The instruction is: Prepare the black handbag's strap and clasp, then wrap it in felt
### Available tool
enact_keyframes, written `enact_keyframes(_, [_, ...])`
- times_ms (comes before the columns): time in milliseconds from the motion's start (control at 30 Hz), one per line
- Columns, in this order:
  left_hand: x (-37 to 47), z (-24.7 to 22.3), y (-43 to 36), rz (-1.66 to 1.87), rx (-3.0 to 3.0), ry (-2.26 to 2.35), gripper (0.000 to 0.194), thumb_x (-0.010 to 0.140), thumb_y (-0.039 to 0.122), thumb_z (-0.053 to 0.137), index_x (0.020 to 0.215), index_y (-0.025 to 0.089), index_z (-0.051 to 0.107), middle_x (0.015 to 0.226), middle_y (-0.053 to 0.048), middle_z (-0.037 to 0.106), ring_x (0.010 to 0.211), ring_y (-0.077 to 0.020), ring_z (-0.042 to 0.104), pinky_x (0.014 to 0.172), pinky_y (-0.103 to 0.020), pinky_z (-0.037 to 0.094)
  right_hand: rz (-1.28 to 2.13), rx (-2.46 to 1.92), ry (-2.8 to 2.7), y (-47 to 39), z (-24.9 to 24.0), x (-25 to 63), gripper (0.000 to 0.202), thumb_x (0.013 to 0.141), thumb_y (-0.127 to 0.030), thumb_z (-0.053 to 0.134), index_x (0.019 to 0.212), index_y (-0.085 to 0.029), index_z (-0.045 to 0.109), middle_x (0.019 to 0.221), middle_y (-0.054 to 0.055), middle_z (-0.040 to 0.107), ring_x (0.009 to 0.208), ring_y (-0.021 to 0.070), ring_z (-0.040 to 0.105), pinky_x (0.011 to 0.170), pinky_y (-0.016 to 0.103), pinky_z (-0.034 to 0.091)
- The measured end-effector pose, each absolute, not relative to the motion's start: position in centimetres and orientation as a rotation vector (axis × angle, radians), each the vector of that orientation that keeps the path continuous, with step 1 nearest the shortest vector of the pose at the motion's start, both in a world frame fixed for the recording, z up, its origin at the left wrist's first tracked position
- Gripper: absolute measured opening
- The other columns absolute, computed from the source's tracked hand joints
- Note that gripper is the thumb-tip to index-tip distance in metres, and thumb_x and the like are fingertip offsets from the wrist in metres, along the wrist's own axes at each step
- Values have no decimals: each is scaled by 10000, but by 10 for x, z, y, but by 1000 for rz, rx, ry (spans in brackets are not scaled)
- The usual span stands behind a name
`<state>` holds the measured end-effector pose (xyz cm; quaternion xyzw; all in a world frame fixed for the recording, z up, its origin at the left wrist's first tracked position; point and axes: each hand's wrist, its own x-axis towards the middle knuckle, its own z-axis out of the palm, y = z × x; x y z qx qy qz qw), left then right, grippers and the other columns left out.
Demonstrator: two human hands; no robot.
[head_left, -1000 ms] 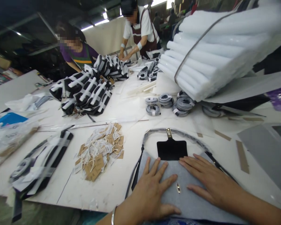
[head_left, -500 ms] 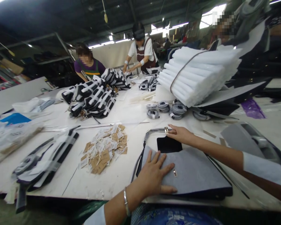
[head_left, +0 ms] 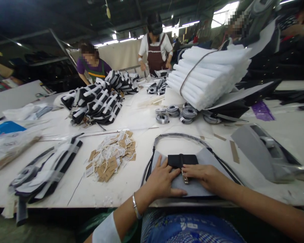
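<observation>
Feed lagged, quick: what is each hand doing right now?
Left hand: open, flat on the grey bag.
Right hand: open, fingers at the black flap's clasp.

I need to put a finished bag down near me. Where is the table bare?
Bare table lies between the paper tags and the grey bag under both hands, and past the bag's strap up to the strap rolls. Crowded: left edge with striped bundles, right with the tape dispenser.

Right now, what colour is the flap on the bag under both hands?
Black flap, folded over the grey bag, with a metal clasp; the head view shows it.
</observation>
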<state>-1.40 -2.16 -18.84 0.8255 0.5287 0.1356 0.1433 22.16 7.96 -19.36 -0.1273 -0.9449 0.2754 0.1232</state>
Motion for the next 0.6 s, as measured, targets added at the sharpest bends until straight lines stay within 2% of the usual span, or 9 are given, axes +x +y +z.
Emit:
enact_keyframes(133, [-13, -194, -26, 430, 2395, 1547, 845, 795, 819, 531, 1470, 318, 441, 1412, -74, 581, 1441, -352, 368, 1228, -675, 56, 854, -370, -2729, 83, -198, 224, 361, 930, -87, 498, 1135, -235, 755, 1325, 41, 664, 1273, 209, 593, 1124, 385, 468])
enact_keyframes(200, [-9, -200, -32, 486, 2392, 1645, 847, 777, 828, 544, 1411, 267, 515, 1318, -92, 646, 1430, -367, 393, 1218, -700, 90, 890, -414, -2690, 82, -200, 224, 257, 973, -190, 549, 1118, -241, 755, 1300, 43, 683, 1264, 216, 601, 1116, 391, 477])
enact_keyframes(267, [-1, -205, -40, 585, 2408, 1785, 769, 821, 760, 568, 1334, 187, 575, 1232, -116, 693, 1376, -368, 471, 1208, -698, 187, 921, -442, -2661, 81, -202, 223, 216, 985, -259, 576, 1112, -240, 750, 1262, 49, 704, 1250, 223, 611, 1105, 396, 484])
enact_keyframes(300, [3, -206, -45, 632, 2444, 1817, 680, 877, 679, 572, 1314, 158, 581, 1220, -121, 703, 1329, -344, 527, 1200, -667, 262, 933, -449, -2653, 81, -202, 222, 217, 989, -269, 573, 1117, -237, 744, 1242, 55, 713, 1241, 226, 616, 1099, 400, 486])
enact_keyframes(367, [11, -205, -53, 664, 2569, 1707, 450, 997, 433, 527, 1336, 138, 553, 1276, -116, 688, 1258, -254, 595, 1166, -522, 412, 961, -454, -2646, 81, -202, 221, 222, 995, -269, 558, 1127, -229, 733, 1192, 66, 728, 1221, 230, 623, 1084, 408, 488])
enact_keyframes(433, [16, -203, -58, 641, 2650, 1456, 356, 1036, 248, 451, 1373, 153, 517, 1345, -87, 656, 1265, -169, 587, 1126, -358, 472, 981, -451, -2642, 81, -201, 220, 221, 994, -250, 549, 1123, -223, 726, 1147, 73, 733, 1201, 230, 622, 1067, 408, 487])
enact_keyframes(500, [20, -203, -60, 634, 2625, 1316, 341, 1039, 196, 423, 1365, 171, 523, 1358, -60, 652, 1301, -133, 557, 1110, -277, 474, 967, -441, -2642, 80, -201, 219, 215, 980, -214, 555, 1102, -214, 732, 1120, 78, 728, 1171, 226, 619, 1042, 394, 490])
enact_keyframes(600, [21, -206, -60, 639, 2537, 1330, 340, 1008, 162, 460, 1337, 189, 544, 1335, -49, 670, 1278, -140, 583, 1107, -287, 483, 865, -423, -2689, 83, -203, 213, 219, 953, -173, 568, 1061, -201, 756, 1081, 87, 715, 1054, 209, 632, 915, 336, 527])
